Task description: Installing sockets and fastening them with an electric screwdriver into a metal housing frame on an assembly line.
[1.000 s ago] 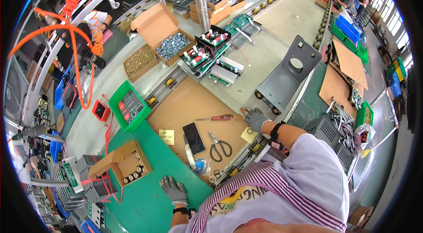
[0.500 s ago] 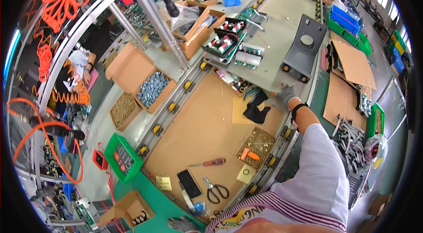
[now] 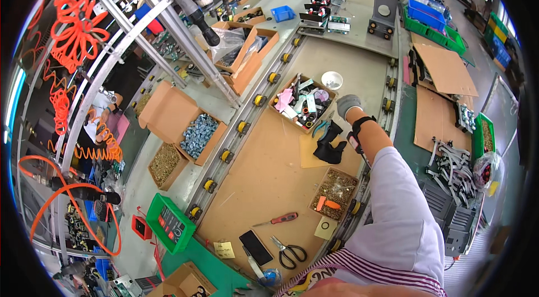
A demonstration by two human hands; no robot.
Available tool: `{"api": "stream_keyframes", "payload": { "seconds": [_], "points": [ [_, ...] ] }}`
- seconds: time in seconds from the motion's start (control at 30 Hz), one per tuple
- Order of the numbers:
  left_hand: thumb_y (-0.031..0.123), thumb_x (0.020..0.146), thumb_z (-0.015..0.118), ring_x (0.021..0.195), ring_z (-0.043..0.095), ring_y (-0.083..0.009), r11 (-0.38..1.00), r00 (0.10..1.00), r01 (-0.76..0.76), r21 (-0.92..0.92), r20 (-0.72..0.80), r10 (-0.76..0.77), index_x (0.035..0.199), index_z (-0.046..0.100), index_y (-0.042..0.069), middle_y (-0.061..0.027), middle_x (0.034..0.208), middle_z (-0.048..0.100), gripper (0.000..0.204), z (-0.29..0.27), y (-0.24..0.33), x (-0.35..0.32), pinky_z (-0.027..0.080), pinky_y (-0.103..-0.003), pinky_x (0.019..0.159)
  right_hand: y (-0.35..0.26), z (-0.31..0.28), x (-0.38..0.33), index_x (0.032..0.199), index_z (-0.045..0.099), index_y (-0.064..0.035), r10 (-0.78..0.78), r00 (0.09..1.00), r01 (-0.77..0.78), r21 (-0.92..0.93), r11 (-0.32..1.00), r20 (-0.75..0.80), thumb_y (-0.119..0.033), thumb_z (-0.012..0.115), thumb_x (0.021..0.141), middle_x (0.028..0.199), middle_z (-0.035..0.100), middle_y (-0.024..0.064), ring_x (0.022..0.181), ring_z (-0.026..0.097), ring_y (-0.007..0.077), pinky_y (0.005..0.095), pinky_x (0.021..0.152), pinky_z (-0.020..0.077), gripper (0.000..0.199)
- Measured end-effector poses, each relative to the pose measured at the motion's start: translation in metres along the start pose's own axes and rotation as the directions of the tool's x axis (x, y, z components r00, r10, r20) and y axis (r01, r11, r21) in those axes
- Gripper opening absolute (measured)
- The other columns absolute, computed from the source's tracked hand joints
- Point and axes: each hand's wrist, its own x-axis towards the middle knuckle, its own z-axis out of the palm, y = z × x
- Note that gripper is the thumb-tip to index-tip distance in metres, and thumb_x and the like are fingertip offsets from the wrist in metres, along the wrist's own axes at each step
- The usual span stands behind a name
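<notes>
My right hand [image 3: 349,106], in a grey glove with a black wrist strap, reaches over the roller line; its fingers are hidden beneath it. It is beside a cardboard box of mixed small parts [image 3: 303,104] and near a white bowl [image 3: 332,80]. Blue-handled pliers [image 3: 320,128] and a black cloth-like piece [image 3: 330,148] lie close below. Only a sliver of my gloved left hand [image 3: 247,291] shows at the lower edge, by the green mat. Farther up the line, a grey moulded panel [image 3: 383,11] stands on a metal plate [image 3: 355,40] with circuit boards [image 3: 338,24].
On the brown board lie a red screwdriver [image 3: 282,218], scissors [image 3: 288,253], a black phone [image 3: 256,247] and a screw box [image 3: 333,193] with an orange tool. Left are boxes of fasteners [image 3: 203,133] and a green tray [image 3: 170,224]. Power drivers [image 3: 197,19] hang above.
The plate with the grey panel and boards has moved away up the line, uncovering the parts box and white bowl. My right hand has drawn in; the view has shifted too.
</notes>
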Motion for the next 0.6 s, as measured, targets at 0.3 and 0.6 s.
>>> {"api": "stream_keyframes", "payload": {
  "seconds": [0.3, 0.6],
  "points": [
    [0.042, 0.087, 0.025, 0.123, 0.019, -0.0402, 0.964, 0.994, 0.060, -0.259, 0.100, -0.035, 0.127, 0.027, -0.003, -0.0245, 0.132, 0.025, 0.060, -0.046, -0.007, -0.037, 0.012, -0.048, 0.102, 0.039, -0.136, -0.138, 0.102, 0.059, -0.0117, -0.062, 0.985, 0.072, 0.060, 0.996, -0.162, -0.015, 0.044, 0.077, 0.103, 0.059, 0.0104, 0.093, 0.057, 0.0281, 0.0367, 0.075, 0.0471, 0.030],
    [0.044, 0.085, 0.023, 0.129, 0.015, -0.0306, 0.902, 0.990, 0.051, -0.428, 0.137, 0.009, 0.132, 0.024, 0.006, -0.0184, 0.137, 0.022, 0.060, -0.043, -0.025, -0.051, 0.003, -0.042, 0.105, 0.131, -0.188, -0.421, 0.116, 0.049, -0.0144, -0.049, 0.876, 0.054, -0.003, 0.999, -0.480, -0.025, 0.049, 0.078, 0.098, 0.058, 0.0110, 0.088, 0.056, 0.0280, 0.0375, 0.076, 0.0442, 0.040]
  ]
}}
